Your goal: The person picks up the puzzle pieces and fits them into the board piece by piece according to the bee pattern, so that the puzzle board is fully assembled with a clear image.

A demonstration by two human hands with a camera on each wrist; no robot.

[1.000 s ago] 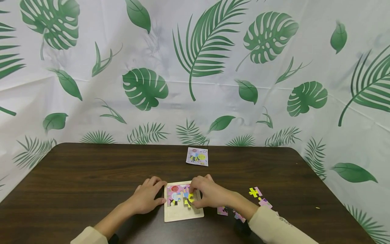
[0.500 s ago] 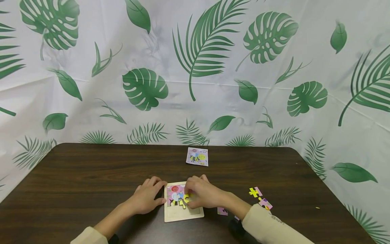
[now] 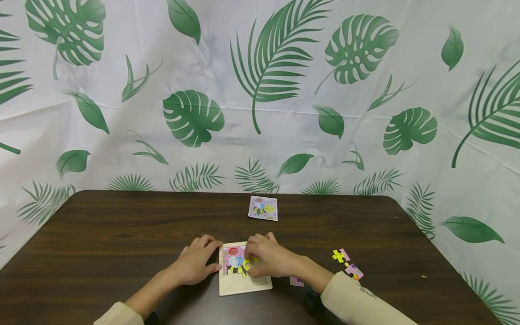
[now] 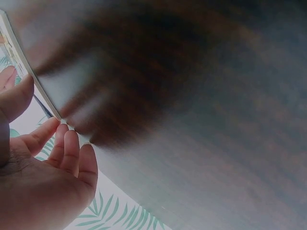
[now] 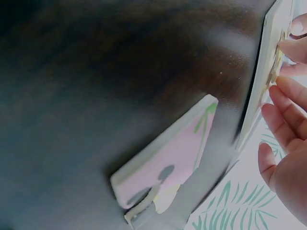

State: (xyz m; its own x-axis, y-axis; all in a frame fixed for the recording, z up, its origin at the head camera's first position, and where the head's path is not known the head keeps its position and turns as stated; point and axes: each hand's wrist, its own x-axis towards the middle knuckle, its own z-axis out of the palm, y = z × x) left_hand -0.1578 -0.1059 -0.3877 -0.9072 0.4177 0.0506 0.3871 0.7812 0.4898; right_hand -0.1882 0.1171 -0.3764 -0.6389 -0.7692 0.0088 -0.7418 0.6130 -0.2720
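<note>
Head view: right hand (image 3: 271, 258), lower centre of frame, fingers curled, pinched a yellow piece (image 3: 246, 265) at the tray (image 3: 239, 286). Left hand (image 3: 194, 262), loosely bent, touched the tray's left edge with thumb and forefinger. Pink piece (image 3: 296, 281) lay just right of the tray; loose pieces (image 3: 354, 270), lower right. Bee card (image 3: 263, 208) lay above the tray, on a brown table (image 3: 142, 221). Leaf-print backdrop (image 3: 284, 144) filled the upper frame.
</note>
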